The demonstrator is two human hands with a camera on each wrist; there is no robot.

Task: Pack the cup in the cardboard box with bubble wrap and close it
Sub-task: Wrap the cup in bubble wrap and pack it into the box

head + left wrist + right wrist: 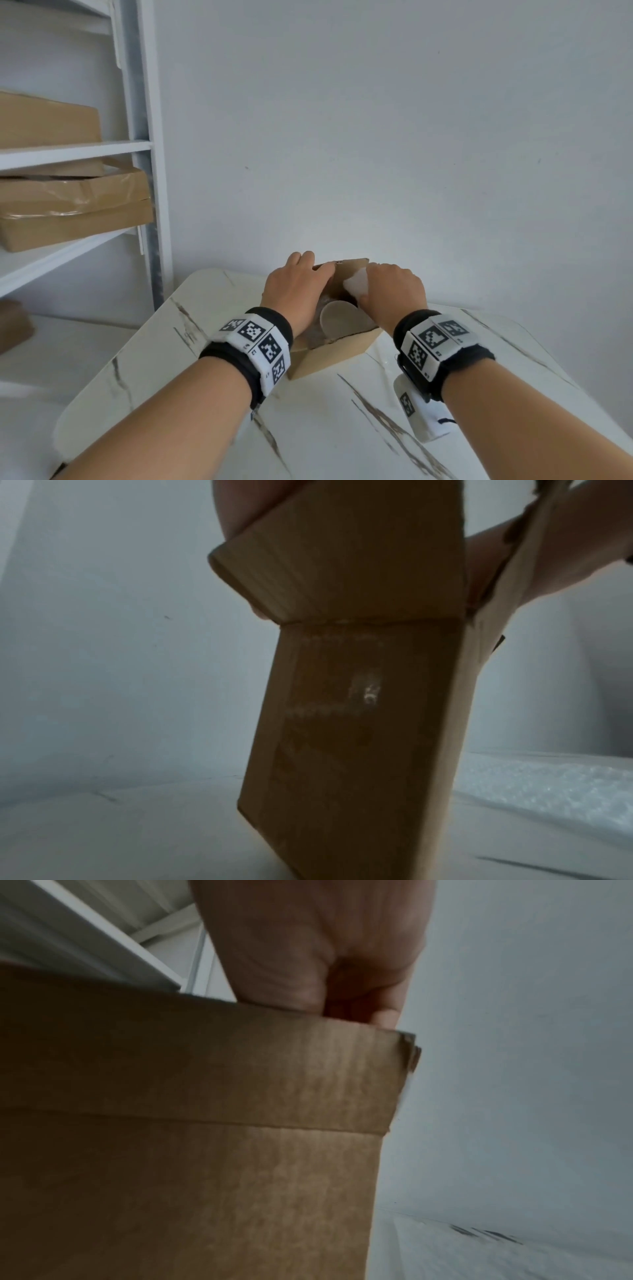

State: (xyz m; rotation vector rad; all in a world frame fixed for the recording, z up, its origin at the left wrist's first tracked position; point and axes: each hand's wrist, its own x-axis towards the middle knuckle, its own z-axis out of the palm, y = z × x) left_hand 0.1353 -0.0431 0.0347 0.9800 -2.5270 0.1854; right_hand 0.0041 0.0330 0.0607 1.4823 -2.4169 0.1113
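Observation:
A small cardboard box (335, 353) stands on the marble table, its top open. Inside it an off-white cup (339, 318) lies with clear wrap around it. My left hand (298, 287) reaches over the box's left side, fingers curled round the left flap (342, 561). My right hand (394, 287) is at the right side, fingers curled, holding a white wad of bubble wrap (356, 284) at the box's opening. The far flap (352, 265) stands up behind both hands. In the right wrist view, the right hand (325, 961) sits just above the upright near flap of the box (205, 1177).
The table (325, 428) ends at a white wall just behind the box. A white shelf unit (68, 150) with brown cartons (75, 205) stands to the left. A sheet of bubble wrap (548, 785) lies on the table beyond the box.

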